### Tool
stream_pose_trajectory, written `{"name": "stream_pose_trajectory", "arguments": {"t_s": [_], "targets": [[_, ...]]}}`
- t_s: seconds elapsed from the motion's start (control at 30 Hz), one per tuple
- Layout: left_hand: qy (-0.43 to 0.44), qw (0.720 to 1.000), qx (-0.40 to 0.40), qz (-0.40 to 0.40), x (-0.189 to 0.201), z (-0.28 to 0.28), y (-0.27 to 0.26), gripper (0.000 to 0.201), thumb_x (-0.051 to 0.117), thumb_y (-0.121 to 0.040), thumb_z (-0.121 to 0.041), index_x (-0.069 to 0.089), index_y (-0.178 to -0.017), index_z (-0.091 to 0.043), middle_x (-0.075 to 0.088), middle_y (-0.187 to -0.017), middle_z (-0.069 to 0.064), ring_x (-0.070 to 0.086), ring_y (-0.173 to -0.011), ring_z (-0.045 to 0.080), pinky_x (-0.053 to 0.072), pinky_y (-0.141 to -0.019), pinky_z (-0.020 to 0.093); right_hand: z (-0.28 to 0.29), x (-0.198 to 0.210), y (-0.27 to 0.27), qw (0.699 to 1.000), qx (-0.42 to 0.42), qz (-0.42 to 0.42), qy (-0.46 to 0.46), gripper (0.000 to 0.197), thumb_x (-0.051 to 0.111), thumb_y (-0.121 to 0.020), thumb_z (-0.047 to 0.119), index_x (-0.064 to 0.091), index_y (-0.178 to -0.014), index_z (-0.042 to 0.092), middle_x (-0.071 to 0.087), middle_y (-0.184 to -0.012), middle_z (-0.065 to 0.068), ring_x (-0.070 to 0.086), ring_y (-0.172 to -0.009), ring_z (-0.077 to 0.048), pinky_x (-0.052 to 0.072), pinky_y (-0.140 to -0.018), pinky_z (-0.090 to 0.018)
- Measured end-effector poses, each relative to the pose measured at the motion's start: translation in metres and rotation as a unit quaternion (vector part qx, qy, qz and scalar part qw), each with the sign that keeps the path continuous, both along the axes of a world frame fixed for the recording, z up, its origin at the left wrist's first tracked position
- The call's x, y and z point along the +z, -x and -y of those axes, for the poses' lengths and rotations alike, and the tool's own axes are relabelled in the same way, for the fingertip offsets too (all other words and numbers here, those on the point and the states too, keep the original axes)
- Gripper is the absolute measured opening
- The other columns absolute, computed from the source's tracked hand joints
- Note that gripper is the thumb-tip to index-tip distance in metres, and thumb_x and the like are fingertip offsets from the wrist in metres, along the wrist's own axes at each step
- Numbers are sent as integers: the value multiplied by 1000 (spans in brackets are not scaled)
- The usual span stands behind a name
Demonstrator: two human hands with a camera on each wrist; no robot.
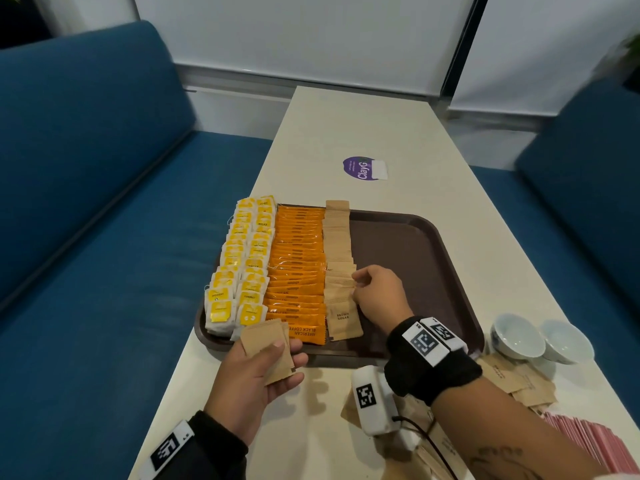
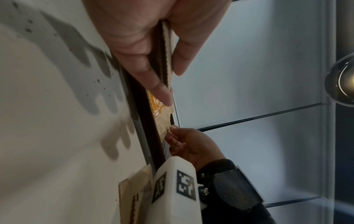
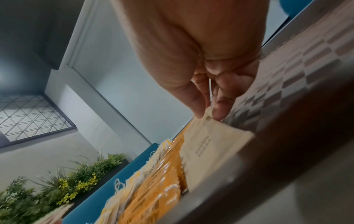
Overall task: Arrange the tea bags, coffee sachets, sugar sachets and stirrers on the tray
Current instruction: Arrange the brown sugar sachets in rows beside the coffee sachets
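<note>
Rows are filling up on the brown tray (image 1: 415, 244), and the person is deep into the third one! Along the tray's left edge stand two columns of yellow tea bags (image 1: 242, 265), running from near edge to far edge. Just beside them lies a full column of orange coffee sachets (image 1: 298, 268), then a column of brown sugar sachets (image 1: 337, 258) toward the middle. The right hand (image 1: 379, 296) has thumb and fingertips (image 3: 218, 110) pinched together on the right edge of a sachet in that sugar column, seemingly tucking it in line. The left hand (image 1: 258, 372) waits at the tray's near edge, fingers curled under and thumb clamped on top of a small stack of spare sugar sachets (image 1: 266, 348) (more ammunition, ready to hand over).

What's left? The tray's right half is bare. Off its near right corner, on the table (image 1: 381, 133), lie loose brown packets (image 1: 519, 382) and a pink stack (image 1: 588, 441); whether either holds the stirrers, I can't tell. My call: a bit past halfway, with stirrers yet to land on the tray.
</note>
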State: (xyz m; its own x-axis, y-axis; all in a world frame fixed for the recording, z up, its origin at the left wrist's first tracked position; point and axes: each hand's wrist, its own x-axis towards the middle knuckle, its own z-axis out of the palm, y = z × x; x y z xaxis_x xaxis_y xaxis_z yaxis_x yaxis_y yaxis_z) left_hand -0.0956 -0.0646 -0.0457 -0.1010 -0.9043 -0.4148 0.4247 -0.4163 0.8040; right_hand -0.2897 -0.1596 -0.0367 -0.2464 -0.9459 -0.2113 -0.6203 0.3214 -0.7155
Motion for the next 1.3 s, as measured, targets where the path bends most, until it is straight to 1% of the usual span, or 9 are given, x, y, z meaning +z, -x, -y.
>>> {"name": "stream_pose_trajectory", "arguments": {"t_s": [0.07,0.27,0.4,0.53,0.7,0.93,1.0,1.13,1.3], "targets": [[-2,1000,3,-1,-1,1,-1,27,47,-94,-6,55,-119,-11,73,-91,15,71,-77,25,57,-53,30,-1,0,-2,1000,10,-19,9,33,53,-91,3,58,-122,13,57,-123,-5,55,-110,-17,48,-91,-27],[1,1000,5,-1,0,2,-3,25,47,-94,-6,55,-118,-11,73,-89,14,71,-75,24,57,-53,29,-2,-2,-4,998,38,-41,20,41,53,-90,2,58,-127,18,57,-126,-2,55,-112,-16,46,-92,-26],[0,1000,6,-1,1,4,-2,25,47,-94,-6,55,-116,-13,73,-89,14,72,-74,24,57,-53,30,-4,2,-2,995,79,-62,-2,66,71,-78,7,46,-135,27,44,-130,-3,49,-119,-22,51,-94,-39],[-1,1000,-4,-3,2,3,1,22,46,-95,-7,56,-111,-16,73,-90,14,72,-75,24,58,-53,30,-7,6,-6,983,127,-117,-65,84,82,-69,17,36,-138,30,34,-130,-3,43,-120,-24,48,-97,-42],[-1,1000,-15,-12,7,1,2,19,44,-96,-9,56,-109,-18,73,-89,15,71,-76,26,59,-56,32,-2,4,-11,983,111,-131,-68,74,80,-71,21,38,-131,26,34,-131,-6,44,-119,-26,49,-95,-43],[-15,997,-33,-67,11,-4,-2,33,29,-97,-8,48,-124,-12,69,-100,25,70,-84,36,59,-60,39,-13,15,-13,992,84,-93,-22,69,76,-76,33,37,-132,23,36,-133,-3,43,-121,-22,46,-98,-39],[-7,998,-31,-50,13,-5,0,31,32,-98,-4,52,-118,-15,70,-99,22,70,-84,34,59,-57,36,-28,26,-16,995,93,-22,7,62,77,-75,35,42,-125,26,42,-126,1,48,-112,-15,49,-90,-33],[22,999,-36,-19,17,-9,10,30,50,-90,-3,57,-116,-16,72,-95,9,71,-78,23,58,-56,31,-68,37,-26,975,169,132,-50,50,82,-70,28,51,-109,24,54,-92,5,53,-78,-7,49,-66,-21],[20,998,-44,-32,19,-15,19,29,46,-93,-27,58,-116,-15,73,-96,12,71,-77,25,58,-56,33,-92,36,-20,960,144,226,-76,34,76,-77,11,54,-103,10,58,-69,1,53,-54,-6,37,-42,-11]]}}
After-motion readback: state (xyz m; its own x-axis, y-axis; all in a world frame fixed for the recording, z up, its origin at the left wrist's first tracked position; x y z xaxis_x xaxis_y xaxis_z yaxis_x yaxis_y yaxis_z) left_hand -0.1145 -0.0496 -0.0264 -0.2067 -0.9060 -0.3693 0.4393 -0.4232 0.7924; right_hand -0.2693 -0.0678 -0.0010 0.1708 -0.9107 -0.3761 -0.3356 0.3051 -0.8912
